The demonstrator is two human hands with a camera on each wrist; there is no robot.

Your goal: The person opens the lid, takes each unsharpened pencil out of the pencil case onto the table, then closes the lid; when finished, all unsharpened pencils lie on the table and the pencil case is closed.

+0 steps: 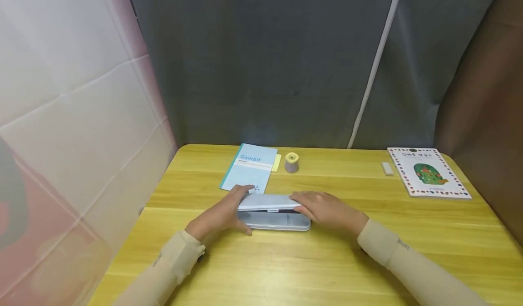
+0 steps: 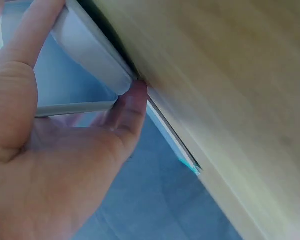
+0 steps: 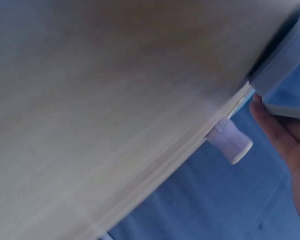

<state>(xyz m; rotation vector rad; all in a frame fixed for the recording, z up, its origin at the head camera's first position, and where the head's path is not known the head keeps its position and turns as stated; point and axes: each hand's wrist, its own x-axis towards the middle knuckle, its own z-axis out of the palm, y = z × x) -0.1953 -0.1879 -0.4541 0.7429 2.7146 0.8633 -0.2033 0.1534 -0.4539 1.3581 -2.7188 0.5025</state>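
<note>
Head view: a smooth, pale, round-cornered case sits on the wood-grained table, lid part raised. The left hand, thumb spread wide, clasps its left end; the right hand pinches the lid's right end. Left wrist: fingertips meet the case's corner. Right wrist: fingers against the lid, thumb hidden.

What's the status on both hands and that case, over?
Left hand, right hand gripping case, one each end. Lid partly raised. Notebook close behind, nothing visibly blocking.
</note>
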